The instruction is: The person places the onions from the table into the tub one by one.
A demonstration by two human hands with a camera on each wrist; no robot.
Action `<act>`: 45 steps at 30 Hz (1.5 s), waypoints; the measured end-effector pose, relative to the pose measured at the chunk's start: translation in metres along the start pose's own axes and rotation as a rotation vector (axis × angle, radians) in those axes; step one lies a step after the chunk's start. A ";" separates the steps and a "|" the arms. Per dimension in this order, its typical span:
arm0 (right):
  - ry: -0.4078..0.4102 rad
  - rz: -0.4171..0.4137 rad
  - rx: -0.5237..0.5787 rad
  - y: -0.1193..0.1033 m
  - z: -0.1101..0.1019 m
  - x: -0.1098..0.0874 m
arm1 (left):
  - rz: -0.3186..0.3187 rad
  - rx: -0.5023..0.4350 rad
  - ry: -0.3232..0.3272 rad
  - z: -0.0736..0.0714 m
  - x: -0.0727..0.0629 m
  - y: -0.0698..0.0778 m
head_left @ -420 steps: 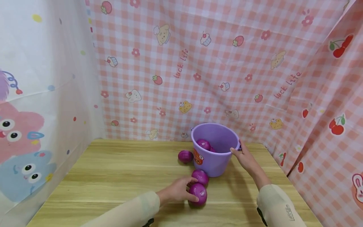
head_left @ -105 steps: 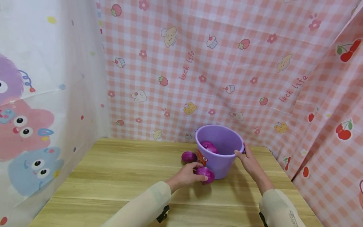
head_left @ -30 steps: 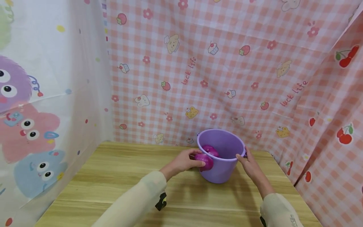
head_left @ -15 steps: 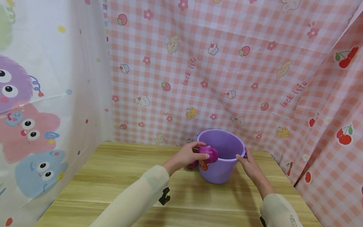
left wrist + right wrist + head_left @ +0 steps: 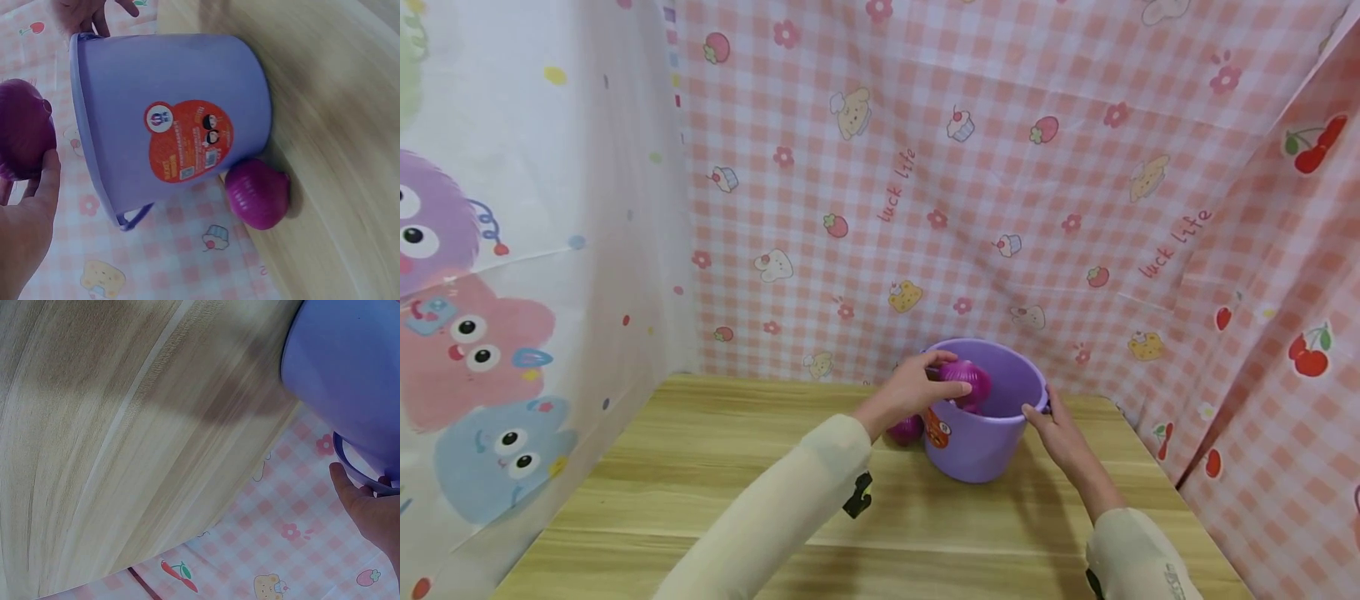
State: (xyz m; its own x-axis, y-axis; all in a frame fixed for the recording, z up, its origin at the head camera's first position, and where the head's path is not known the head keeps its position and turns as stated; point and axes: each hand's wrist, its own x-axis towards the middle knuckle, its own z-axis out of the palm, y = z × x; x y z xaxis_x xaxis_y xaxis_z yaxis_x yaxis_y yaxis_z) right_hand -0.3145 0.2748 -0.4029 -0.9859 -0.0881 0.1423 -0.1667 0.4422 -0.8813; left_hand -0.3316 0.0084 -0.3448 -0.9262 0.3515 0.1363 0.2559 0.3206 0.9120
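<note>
A purple plastic bucket stands upright on the table, with an orange sticker on its side. My left hand grips a red onion over the near left rim, at the bucket's mouth. In the left wrist view this onion appears just off the rim, between thumb and fingers. My right hand holds the bucket's right rim, thumb on top, beside the handle. Another red onion lies on the table against the bucket's left side. The bucket's bottom is mostly hidden behind the held onion.
The wood-grain table ends at a pink checked cloth close behind the bucket. A white cartoon-print cloth hangs at the left. More checked cloth hangs along the right side.
Earlier, two onions lay in front of the bucket; neither is there now. Over the last second my left hand raised one from the bucket's side to above its rim. My right hand stayed put.
</note>
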 end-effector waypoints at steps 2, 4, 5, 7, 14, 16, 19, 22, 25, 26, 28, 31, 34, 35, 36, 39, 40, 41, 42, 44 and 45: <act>0.003 -0.006 -0.006 0.000 -0.001 0.001 | 0.001 0.021 0.015 0.004 0.005 0.004; 0.006 -0.012 -0.008 0.000 -0.001 0.001 | 0.001 0.034 0.030 0.008 0.010 0.007; 0.008 -0.016 -0.011 0.000 -0.001 0.001 | 0.006 0.039 0.036 0.010 0.012 0.009; 0.011 -0.020 -0.009 0.000 -0.001 0.001 | 0.026 0.043 0.048 0.016 0.018 0.011; 0.005 -0.016 0.001 -0.001 -0.001 -0.001 | 0.057 0.112 0.116 0.035 0.032 0.013; 0.007 -0.013 -0.003 -0.001 -0.001 -0.001 | 0.062 0.115 0.119 0.039 0.034 0.012; 0.012 -0.007 -0.011 -0.002 0.000 -0.001 | 0.062 0.098 0.103 0.041 0.034 0.011; 0.013 -0.003 -0.013 -0.003 0.001 -0.002 | 0.057 0.068 0.087 0.041 0.031 0.011; 0.016 -0.002 -0.011 -0.004 0.001 -0.003 | 0.061 0.049 0.084 0.038 0.029 0.011; 0.017 -0.002 -0.010 -0.004 0.000 -0.004 | 0.063 0.046 0.085 0.038 0.028 0.010; 0.014 0.002 -0.006 -0.004 0.000 -0.004 | 0.069 0.051 0.090 0.035 0.027 0.010; 0.010 0.010 -0.008 -0.003 -0.001 -0.003 | 0.060 0.059 0.094 0.030 0.027 0.009; 0.011 0.019 -0.012 -0.002 -0.001 -0.002 | 0.041 0.041 0.098 0.023 0.026 0.009; 0.013 0.022 -0.016 -0.001 -0.002 -0.002 | 0.036 0.030 0.101 0.020 0.027 0.009; 0.014 0.025 -0.018 -0.001 -0.002 -0.002 | 0.033 0.018 0.106 0.017 0.027 0.008; 0.015 0.022 -0.023 0.000 -0.002 -0.001 | 0.038 -0.003 0.134 0.009 0.029 0.005; 0.016 0.017 -0.021 0.001 -0.002 -0.001 | 0.042 -0.009 0.142 0.006 0.029 0.004; 0.016 0.016 -0.019 0.001 -0.002 0.000 | 0.043 -0.011 0.153 0.002 0.029 0.002; 0.016 0.014 -0.019 0.001 -0.002 0.000 | 0.042 -0.012 0.164 -0.001 0.028 0.001; 0.015 0.012 -0.016 0.001 -0.001 0.000 | 0.032 -0.028 0.182 -0.006 0.027 -0.003; 0.015 0.012 -0.014 0.000 -0.001 0.000 | 0.028 -0.026 0.193 -0.009 0.026 -0.004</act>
State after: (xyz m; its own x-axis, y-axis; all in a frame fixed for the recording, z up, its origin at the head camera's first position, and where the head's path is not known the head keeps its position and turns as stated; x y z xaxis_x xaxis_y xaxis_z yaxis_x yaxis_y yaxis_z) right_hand -0.3144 0.2761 -0.4026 -0.9880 -0.0691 0.1381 -0.1545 0.4560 -0.8765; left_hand -0.3593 0.0082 -0.3417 -0.9555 0.1839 0.2308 0.2770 0.2892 0.9163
